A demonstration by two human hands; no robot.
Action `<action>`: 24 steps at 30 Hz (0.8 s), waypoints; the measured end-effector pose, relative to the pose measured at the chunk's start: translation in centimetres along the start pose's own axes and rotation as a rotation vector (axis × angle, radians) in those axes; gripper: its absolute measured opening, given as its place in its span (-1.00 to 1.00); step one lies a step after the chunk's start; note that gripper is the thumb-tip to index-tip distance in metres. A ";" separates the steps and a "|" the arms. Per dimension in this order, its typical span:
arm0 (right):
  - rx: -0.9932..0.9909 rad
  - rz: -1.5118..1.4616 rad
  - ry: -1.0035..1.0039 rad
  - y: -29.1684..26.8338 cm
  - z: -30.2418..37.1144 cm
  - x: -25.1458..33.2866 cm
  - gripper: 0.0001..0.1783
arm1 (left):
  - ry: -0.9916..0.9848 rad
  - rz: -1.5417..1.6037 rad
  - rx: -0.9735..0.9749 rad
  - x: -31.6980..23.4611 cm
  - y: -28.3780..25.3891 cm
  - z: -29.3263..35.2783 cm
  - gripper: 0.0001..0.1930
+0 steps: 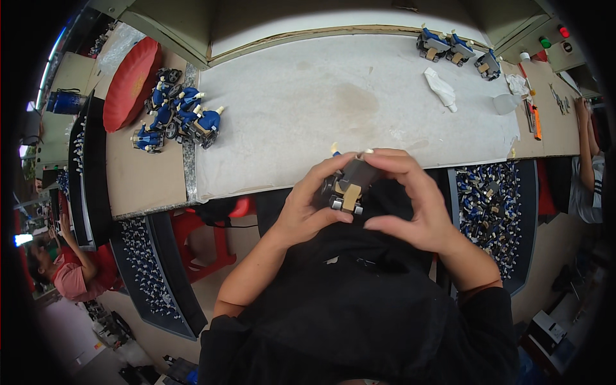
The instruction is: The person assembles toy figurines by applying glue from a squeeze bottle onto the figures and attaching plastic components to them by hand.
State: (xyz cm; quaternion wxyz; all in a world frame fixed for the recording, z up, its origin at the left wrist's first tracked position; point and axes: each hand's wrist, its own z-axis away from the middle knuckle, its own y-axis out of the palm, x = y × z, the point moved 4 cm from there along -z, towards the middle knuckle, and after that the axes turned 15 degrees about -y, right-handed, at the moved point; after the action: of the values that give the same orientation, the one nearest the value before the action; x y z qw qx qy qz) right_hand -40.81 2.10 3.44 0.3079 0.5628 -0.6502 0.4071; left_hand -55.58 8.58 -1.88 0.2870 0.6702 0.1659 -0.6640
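Note:
Just past the near edge of the bench, I hold a small wheeled toy figure (356, 176) with a dark grey back, tan parts and silver ends; bits of blue and cream show at its far side. My left hand (308, 202) is closed round its left side, thumb at the near end. The fingers of my right hand (420, 205) curl over the toy's far right end, while that thumb stands apart from it. Both hands hide part of the toy.
White paper (282, 115) covers the bench. Similar blue toys (179, 112) are heaped at left beside a red basin (131, 83); others (449, 48) stand far right. A white tube (441, 90) and orange cutter (536, 122) lie right. Filled bins (494, 218) flank me. People work either side.

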 end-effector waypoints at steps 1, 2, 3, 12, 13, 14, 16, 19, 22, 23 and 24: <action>-0.026 -0.154 0.107 -0.6 0.4 -0.6 -0.44 | 0.111 -0.165 0.017 -1.1 0.1 -0.1 -0.29; -0.146 -0.371 0.287 -0.8 1.0 -1.3 -0.49 | 0.099 -0.158 0.033 -1.3 0.3 -0.3 -0.29; -0.094 -0.395 0.388 -0.9 1.1 -1.6 -0.50 | 0.046 -0.175 0.097 -1.2 0.5 -0.2 -0.29; 0.313 -0.494 0.742 0.6 3.6 -2.8 -0.69 | -0.238 -0.270 0.272 0.1 2.9 2.3 -0.27; 0.309 -0.505 0.757 0.8 3.9 -2.7 -0.69 | -0.254 -0.261 0.275 0.3 2.9 2.6 -0.27; 0.328 -0.519 0.863 1.2 4.2 -2.5 -0.69 | -0.324 -0.227 0.377 0.7 3.1 3.0 -0.24; 0.348 -0.541 0.982 1.8 5.2 -2.5 -0.68 | -0.404 -0.181 0.480 1.6 3.3 3.8 -0.20; 0.370 -0.510 1.094 2.6 6.5 -2.4 -0.66 | -0.481 -0.145 0.625 3.0 3.6 5.1 -0.27; 0.335 -0.507 1.059 2.8 6.8 -2.5 -0.64 | -0.433 -0.116 0.659 3.9 3.3 5.3 -0.28; 0.335 -0.511 1.069 3.0 7.1 -2.3 -0.64 | -0.418 -0.157 0.620 4.2 3.4 5.5 -0.29; 0.299 -0.515 1.075 3.1 7.4 -2.2 -0.64 | -0.423 -0.148 0.621 4.2 3.5 5.7 -0.29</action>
State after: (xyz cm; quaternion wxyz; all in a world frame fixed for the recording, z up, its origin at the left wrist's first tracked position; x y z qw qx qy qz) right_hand -43.03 -3.21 -2.53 0.5990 0.4550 -0.1829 0.6330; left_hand -57.73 1.80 -5.20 0.0497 0.5595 -0.0581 -0.8253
